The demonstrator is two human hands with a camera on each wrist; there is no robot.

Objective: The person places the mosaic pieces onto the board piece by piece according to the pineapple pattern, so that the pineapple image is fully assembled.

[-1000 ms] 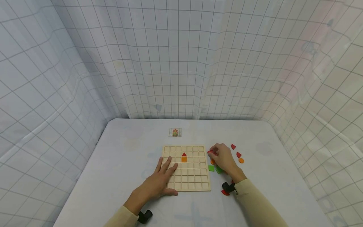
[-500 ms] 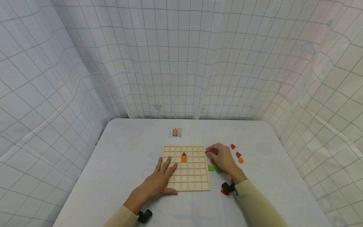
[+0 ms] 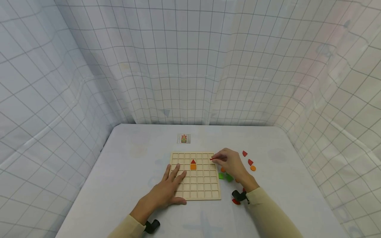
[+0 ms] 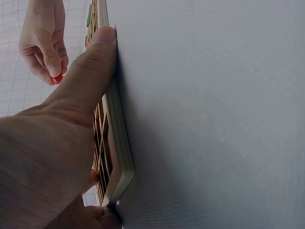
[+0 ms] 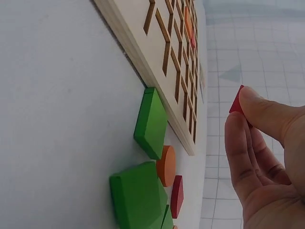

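A wooden grid board (image 3: 203,187) lies on the white table, holding an orange square (image 3: 193,167) with a red triangle (image 3: 193,161) directly above it. My left hand (image 3: 164,192) rests with spread fingers on the board's left part, the thumb along its front edge. Between thumb and fingers, my right hand (image 3: 232,164) pinches a small red piece (image 5: 236,101) with a pointed corner; its full shape is partly covered. That hand is raised over the board's upper right edge, and the red piece is apart from the cells.
Behind the board lies a small pattern card (image 3: 184,138). Right of the board are a green square (image 3: 221,176), an orange disc (image 3: 253,168), red rounded wedges (image 3: 250,162) and several other pieces, some under the right forearm. Gridded white curtains (image 3: 184,66) enclose the table.
My right hand has lifted the red piece from beside the board and carried it left, over the board's right edge. The left hand has stayed in place.
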